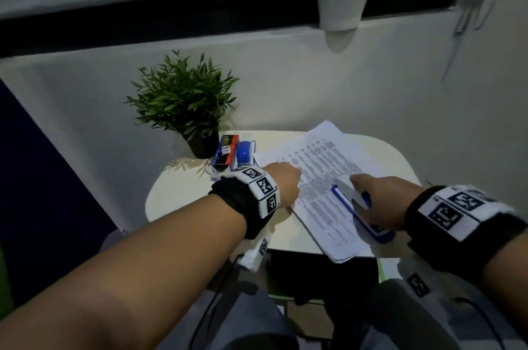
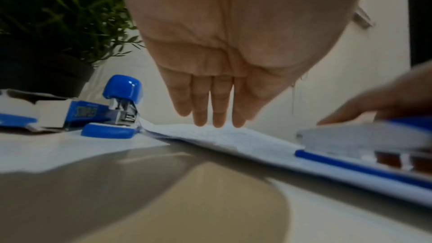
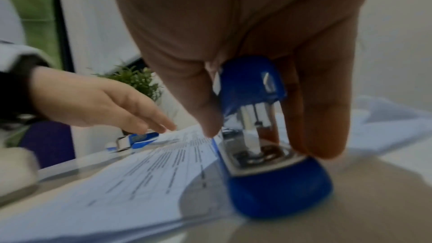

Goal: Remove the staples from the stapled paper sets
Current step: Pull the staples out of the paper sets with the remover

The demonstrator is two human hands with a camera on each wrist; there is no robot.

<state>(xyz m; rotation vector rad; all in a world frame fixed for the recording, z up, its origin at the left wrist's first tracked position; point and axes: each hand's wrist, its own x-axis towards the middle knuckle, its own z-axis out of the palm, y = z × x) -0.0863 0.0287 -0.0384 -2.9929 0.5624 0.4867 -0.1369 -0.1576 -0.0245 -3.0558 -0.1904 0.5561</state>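
On the near right of the small table (image 1: pixel 183 178), you are gripping the blue stapler (image 1: pixel 360 208) in your right hand (image 1: pixel 383 204) over the printed paper set (image 1: pixel 323 166), left hand (image 1: pixel 285 184) pressing flat-fingered; no pulled staple is showing, so removal looks barely begun.

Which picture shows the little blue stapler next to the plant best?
The left wrist view: the small blue stapler sits close and sharp, beside the staple box. In the head view it is small and partly hidden behind the left hand. In the right wrist view it cannot be made out.
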